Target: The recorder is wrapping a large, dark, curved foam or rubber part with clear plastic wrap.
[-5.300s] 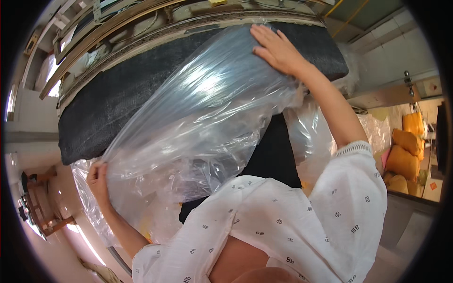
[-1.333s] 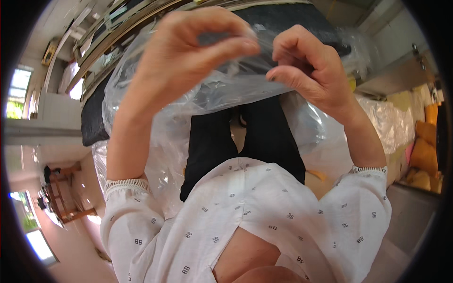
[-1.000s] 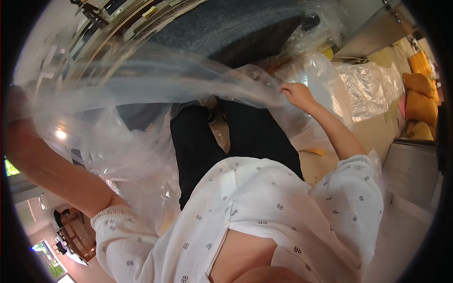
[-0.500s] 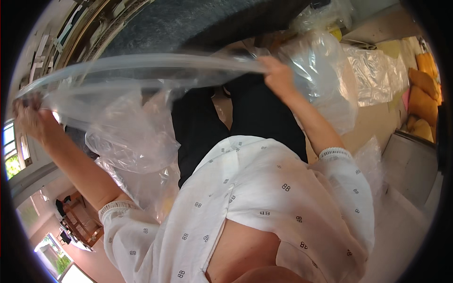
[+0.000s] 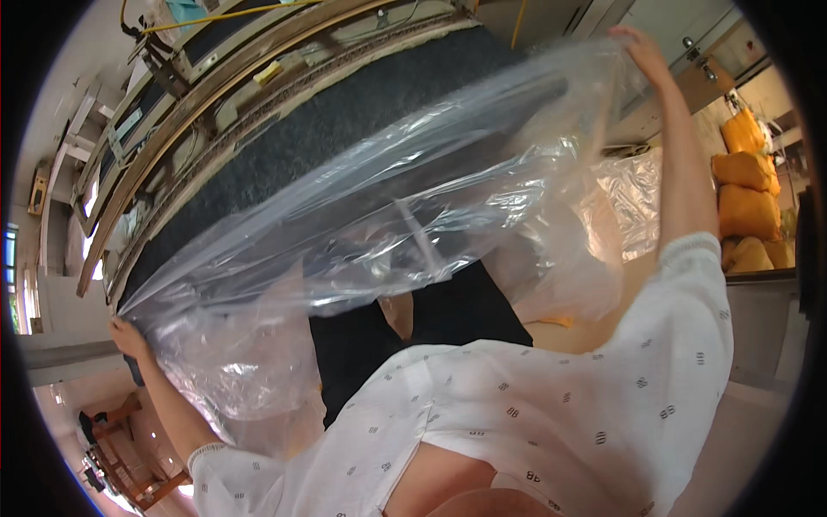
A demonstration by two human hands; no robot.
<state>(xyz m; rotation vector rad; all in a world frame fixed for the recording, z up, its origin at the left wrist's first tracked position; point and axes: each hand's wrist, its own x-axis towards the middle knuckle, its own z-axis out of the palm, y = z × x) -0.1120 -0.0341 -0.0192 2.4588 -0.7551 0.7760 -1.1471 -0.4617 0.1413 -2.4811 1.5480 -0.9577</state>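
A wide sheet of clear plastic film [image 5: 448,198] stretches slantwise between my two hands, shiny and creased, with the dark surface showing through it. At the left, my left hand [image 5: 131,338] is closed on one corner of the film, near the end of the dark table. My right hand [image 5: 644,56] is raised far out at the upper right, its fingers closed on the opposite edge. The lower part of the film hangs in front of my black trousers [image 5: 457,297] and bunches loosely at the left.
Ahead lies a dark grey padded table [image 5: 345,129], bordered by long wooden and metal rails [image 5: 215,138]. A yellow cord [image 5: 224,15] runs above them. Crinkled plastic [image 5: 633,194] lies at the right, near stacked orange bundles [image 5: 748,207]. Wooden furniture [image 5: 125,448] stands lower left.
My right hand has moved up and to the right, and my left hand lower and to the right. The film is now spread wide and slants across, where it was a narrow band.
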